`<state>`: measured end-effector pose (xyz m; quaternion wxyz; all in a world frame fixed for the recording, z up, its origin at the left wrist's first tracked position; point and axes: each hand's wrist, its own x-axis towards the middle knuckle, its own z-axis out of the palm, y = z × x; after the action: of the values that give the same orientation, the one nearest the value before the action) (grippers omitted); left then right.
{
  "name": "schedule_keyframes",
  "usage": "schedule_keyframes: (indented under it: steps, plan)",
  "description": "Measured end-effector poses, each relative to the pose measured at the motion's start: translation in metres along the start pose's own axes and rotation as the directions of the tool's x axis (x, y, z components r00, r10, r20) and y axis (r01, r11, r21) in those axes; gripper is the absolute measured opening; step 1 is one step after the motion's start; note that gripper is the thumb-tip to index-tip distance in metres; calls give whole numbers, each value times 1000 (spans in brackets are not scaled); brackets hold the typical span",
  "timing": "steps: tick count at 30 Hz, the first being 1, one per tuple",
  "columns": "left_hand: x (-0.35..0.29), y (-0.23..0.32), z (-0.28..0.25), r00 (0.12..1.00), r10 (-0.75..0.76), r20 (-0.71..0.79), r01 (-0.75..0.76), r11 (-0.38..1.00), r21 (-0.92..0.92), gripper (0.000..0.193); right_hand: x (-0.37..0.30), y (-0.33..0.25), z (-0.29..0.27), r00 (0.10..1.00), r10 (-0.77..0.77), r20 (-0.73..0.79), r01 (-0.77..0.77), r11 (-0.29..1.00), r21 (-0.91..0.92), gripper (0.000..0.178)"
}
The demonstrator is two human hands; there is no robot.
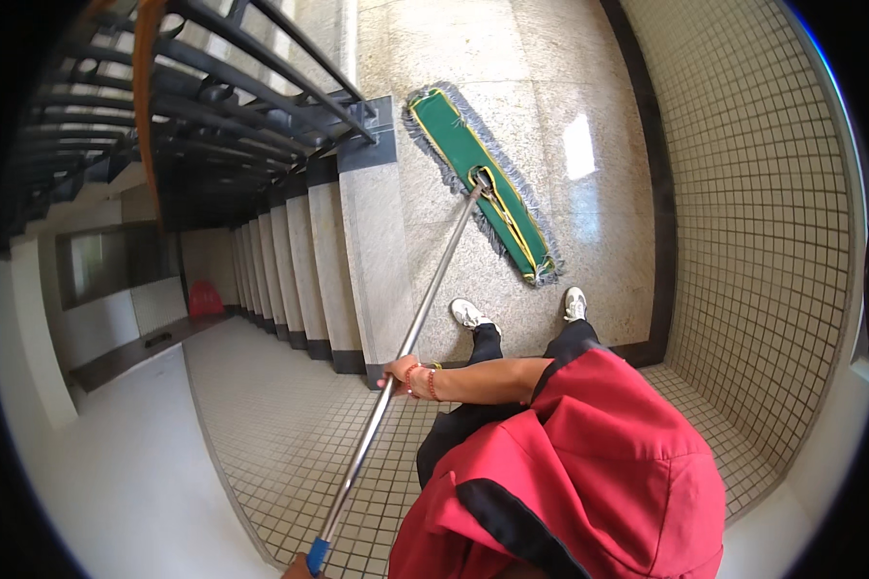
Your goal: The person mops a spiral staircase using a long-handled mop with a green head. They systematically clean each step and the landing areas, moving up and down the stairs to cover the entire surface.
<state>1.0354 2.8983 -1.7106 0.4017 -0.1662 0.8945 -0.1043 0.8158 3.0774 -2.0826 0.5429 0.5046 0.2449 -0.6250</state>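
A long metal pole of a dust mop (454,138) runs up from the lower left to a swivel joint on the mop's head. That head is long, with a green back, yellow edging and grey fringe, and it lies flat and slanted on the stone landing. My right hand (401,375), with red bead bracelets at its wrist, is closed around the middle of the pole. At the lower edge of the picture my left hand (302,567) grips the pole by its blue end grip (318,554); most of this hand is cut off.
Stairs (304,261) drop away on the left beside a dark metal railing (251,58). A tiled wall (763,193) with dark skirting (663,241) stands on the right. My white shoes (468,314) are just below the mop head. A red object (204,299) stands farther down the stairwell.
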Motion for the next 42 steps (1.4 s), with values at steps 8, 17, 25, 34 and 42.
schedule_keyframes:
  steps: [8, 17, 25, 34, 42]
  plan:
    - [60, 15, -57, 963, -91, -255, 162, 948, 274, 18, -9, -52, 20, 979, -154, 131, 130, 976, 177, 6]
    - [67, 139, -166, 954, 75, -291, 46, 920, 389, 25, -78, -159, -48, 933, -286, 218, 191, 908, 373, 8]
    - [145, 296, -249, 810, 419, -410, -145, 820, 553, 33, -85, -323, -139, 809, -579, 102, 290, 544, 788, 6]
    - [171, 525, -408, 502, 795, -341, -423, 569, 705, 29, -200, -489, -269, 503, -863, -45, 165, 45, 985, 19]
    - [163, 569, -467, 322, 932, -164, -263, 255, 931, 36, -240, -456, -328, 361, -913, -190, 51, -185, 981, 17]
